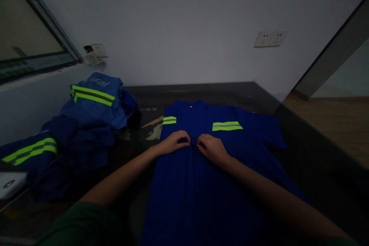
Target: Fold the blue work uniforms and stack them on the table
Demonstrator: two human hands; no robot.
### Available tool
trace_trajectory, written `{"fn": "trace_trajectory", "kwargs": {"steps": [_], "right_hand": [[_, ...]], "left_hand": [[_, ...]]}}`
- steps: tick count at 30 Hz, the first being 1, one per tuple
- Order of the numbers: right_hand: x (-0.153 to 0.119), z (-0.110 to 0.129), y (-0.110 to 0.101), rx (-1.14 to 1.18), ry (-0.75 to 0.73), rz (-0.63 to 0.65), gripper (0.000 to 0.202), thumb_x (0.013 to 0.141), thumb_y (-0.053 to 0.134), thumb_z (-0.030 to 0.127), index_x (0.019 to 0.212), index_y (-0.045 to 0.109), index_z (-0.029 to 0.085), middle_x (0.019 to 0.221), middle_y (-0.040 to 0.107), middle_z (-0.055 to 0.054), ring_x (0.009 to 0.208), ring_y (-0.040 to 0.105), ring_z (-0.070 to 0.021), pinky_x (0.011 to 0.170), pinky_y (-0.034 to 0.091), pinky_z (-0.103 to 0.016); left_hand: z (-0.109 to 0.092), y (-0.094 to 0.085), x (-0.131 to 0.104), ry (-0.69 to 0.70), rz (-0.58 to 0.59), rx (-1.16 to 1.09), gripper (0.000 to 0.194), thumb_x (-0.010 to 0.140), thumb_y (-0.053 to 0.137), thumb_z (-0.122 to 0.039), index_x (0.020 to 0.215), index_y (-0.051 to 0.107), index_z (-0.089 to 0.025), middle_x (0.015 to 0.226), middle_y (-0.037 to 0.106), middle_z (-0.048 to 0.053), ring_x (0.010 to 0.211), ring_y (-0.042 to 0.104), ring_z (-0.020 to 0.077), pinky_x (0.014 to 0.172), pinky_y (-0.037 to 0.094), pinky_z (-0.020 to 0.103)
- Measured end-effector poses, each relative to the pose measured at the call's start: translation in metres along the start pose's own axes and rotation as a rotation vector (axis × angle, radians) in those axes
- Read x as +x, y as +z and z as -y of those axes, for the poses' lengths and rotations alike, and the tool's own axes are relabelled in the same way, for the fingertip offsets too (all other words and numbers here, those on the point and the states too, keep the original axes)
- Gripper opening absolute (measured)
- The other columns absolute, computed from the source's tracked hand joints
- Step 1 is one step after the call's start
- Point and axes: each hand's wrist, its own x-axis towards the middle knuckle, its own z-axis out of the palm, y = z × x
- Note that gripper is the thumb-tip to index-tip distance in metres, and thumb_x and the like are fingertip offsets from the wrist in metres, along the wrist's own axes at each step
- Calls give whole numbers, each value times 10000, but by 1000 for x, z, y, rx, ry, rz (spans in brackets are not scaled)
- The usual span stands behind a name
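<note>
A blue work jacket (230, 184) with yellow-green and grey reflective strips lies front up on a dark table, its collar toward the wall. The right-side sleeve is spread out; the left side looks tucked or folded in. My left hand (175, 142) pinches one front edge of the jacket below the collar. Across the small gap, my right hand (211, 147) grips the opposite front edge with thumb and fingers. Below them the two front edges run side by side down the middle.
A heap of blue garments (92, 111) with reflective strips sits on the left of the dark table (201, 87). A phone-like white object (13, 184) lies at the left edge. Wall sockets (268, 39) are behind, and a window (31, 23) is at upper left.
</note>
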Motion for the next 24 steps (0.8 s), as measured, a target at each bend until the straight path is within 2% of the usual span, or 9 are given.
{"fn": "trace_trajectory", "kwargs": {"steps": [6, 10, 13, 16, 20, 24], "right_hand": [[-14, 7, 8, -45, -67, -11, 149, 895, 504, 145, 892, 650, 171, 928, 653, -81, 874, 576, -202, 775, 455, -321], [-22, 6, 16, 41, -135, -49, 219, 901, 503, 134, 1005, 688, 189, 1054, 650, -87, 996, 568, -217, 898, 441, -388], [-27, 2, 14, 138, -135, -35, 261, 901, 515, 144, 1086, 684, 216, 1134, 636, -86, 1064, 558, -217, 919, 444, -396], [-30, -3, 6, 210, -130, 31, 279, 888, 513, 124, 1081, 692, 215, 1129, 651, -82, 1060, 579, -210, 921, 453, -386], [-19, -6, -4, 392, -16, 18, 270, 882, 476, 100, 1002, 692, 210, 1062, 693, -56, 996, 630, -178, 895, 464, -327], [4, 4, -2, 406, 154, 11, 95, 881, 557, 216, 940, 628, 197, 881, 696, -36, 790, 646, -163, 681, 455, -259]], "left_hand": [[3, 10, 6, -23, -51, 12, 171, 937, 468, -324, 902, 572, -193, 943, 609, 45, 932, 556, 183, 894, 421, 320], [4, 16, 6, -5, -66, 24, 181, 955, 426, -324, 910, 549, -199, 947, 597, 42, 938, 542, 182, 903, 413, 319], [2, 20, 7, -23, -67, 102, 190, 970, 398, -316, 902, 534, -203, 945, 589, 43, 937, 529, 185, 885, 410, 320], [-1, 25, 8, -36, -45, 251, 174, 969, 408, -292, 901, 543, -206, 964, 585, 46, 952, 512, 199, 873, 398, 338], [-1, 30, 7, -41, -93, 331, 133, 924, 514, -315, 1005, 561, -221, 1061, 570, 59, 1019, 499, 221, 877, 403, 356], [10, 28, 10, -97, -207, 246, 248, 889, 570, -344, 1107, 550, -226, 1143, 573, 76, 1083, 519, 229, 932, 422, 378]]}}
